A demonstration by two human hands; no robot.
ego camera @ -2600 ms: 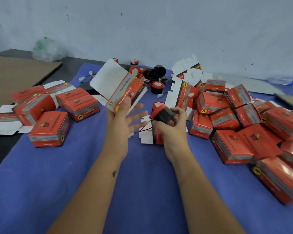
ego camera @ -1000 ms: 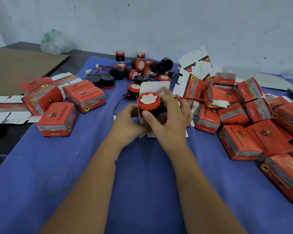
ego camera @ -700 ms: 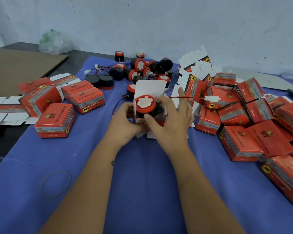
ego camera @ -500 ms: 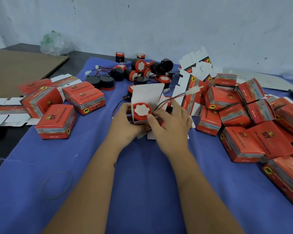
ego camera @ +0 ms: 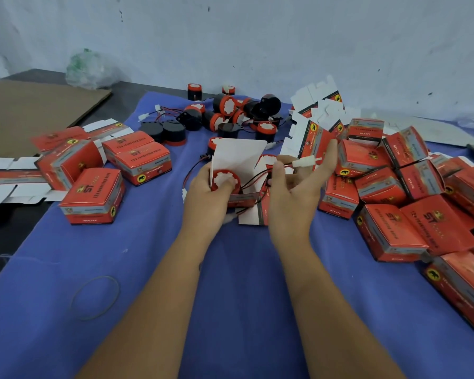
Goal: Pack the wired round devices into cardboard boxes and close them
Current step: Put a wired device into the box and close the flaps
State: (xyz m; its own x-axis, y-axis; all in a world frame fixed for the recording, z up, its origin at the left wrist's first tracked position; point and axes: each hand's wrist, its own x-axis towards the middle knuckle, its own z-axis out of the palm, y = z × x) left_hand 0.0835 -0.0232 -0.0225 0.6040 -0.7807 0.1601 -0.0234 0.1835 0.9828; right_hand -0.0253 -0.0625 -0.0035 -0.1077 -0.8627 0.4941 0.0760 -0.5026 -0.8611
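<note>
Left hand (ego camera: 207, 192) is gripping the open cardboard box (ego camera: 237, 170) with its thumb pressing on the round device (ego camera: 225, 180), which is sitting inside the box, white lid flap sticking up behind it. Right hand (ego camera: 298, 184) is mostly spread, thumb and a finger pinching the red-black wire (ego camera: 255, 179) near its white connector (ego camera: 307, 161). Everything's hovering just over the blue cloth (ego camera: 230, 283). Closed red boxes (ego camera: 394, 222) are piling up on the right, loose devices (ego camera: 230, 113) are lying behind, and a rubber band (ego camera: 95, 298) is lying near left.
</note>
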